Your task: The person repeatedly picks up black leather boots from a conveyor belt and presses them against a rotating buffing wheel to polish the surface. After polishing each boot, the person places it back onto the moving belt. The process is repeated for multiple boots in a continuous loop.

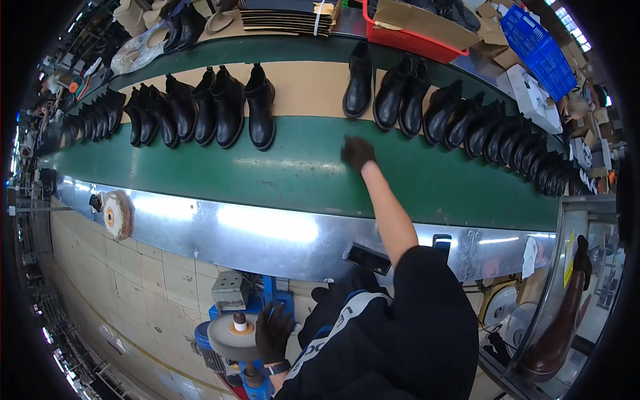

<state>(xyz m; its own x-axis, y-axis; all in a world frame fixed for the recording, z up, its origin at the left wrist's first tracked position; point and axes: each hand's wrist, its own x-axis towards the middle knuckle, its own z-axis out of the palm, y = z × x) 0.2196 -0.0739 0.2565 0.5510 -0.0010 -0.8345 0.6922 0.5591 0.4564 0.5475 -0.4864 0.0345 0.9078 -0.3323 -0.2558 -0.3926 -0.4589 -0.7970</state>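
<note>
My right hand, in a dark glove, is stretched out over the green conveyor belt. Its fingers look curled in, and nothing shows in them. Just beyond it a black ankle boot stands upright on a brown cardboard strip, apart from the hand. Low down, my left hand, also gloved and with a watch at the wrist, is held with fingers stretched and nothing in them. Beside it is a round grey buffing wheel on a blue machine; whether they touch I cannot tell.
Several black boots line the belt at left and right. A metal ledge along the near side bears a phone, a dark device and a fuzzy round wheel. Beyond are a red crate and blue basket.
</note>
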